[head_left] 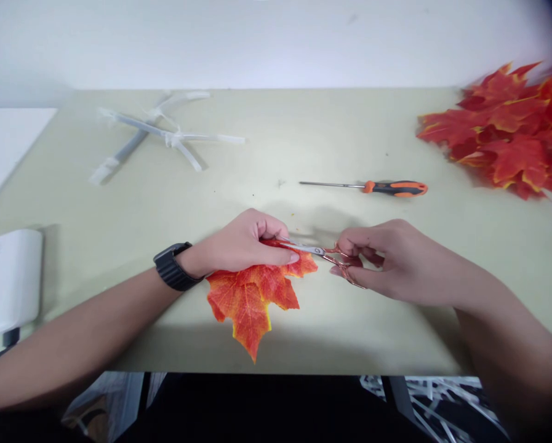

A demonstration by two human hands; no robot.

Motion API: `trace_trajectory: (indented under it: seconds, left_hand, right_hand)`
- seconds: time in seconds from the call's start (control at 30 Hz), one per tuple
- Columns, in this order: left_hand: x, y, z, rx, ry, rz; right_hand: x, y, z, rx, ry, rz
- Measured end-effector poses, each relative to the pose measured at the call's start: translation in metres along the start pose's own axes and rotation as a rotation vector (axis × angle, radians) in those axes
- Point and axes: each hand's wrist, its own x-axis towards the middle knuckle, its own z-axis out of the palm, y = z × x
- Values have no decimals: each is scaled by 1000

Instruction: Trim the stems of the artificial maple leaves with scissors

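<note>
My left hand (252, 243) pinches an orange-red artificial maple leaf (250, 301) between thumb and fingers, near the front of the table. The leaf's long tip hangs toward me and its upper part is hidden under the hand. Through the finger loops of small scissors (319, 251) with copper-coloured handles, my right hand (386, 261) grips them. Their silver blades point left and lie at the upper edge of the leaf, close to my left thumb. Whether the blades are closed around any part of the leaf I cannot tell.
Behind the hands lies a screwdriver (393, 188) with an orange-black handle. A heap of red maple leaves (518, 144) sits at the right rear. Pale tubes bound together (165, 135) lie at the left rear. A white device (12, 280) stands at the left edge of the table (349, 344).
</note>
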Motion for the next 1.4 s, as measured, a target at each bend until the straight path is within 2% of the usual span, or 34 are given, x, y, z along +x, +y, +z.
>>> trace_trajectory:
  seconds: [0.43,0.63,0.77,1.4]
  left_hand:
    - [0,1,0,25,1,9]
    - [0,0,1,-57,-14,-6]
    - [0,0,1,-62,-9,8]
    - [0,1,1,-3,5,1]
  right_hand:
    - [0,0,0,-2,50,-16]
    - [0,-2,-1,29,102,29]
    - [-2,-3,-2,80,75,27]
    - [1,1,0,-27,17,-23]
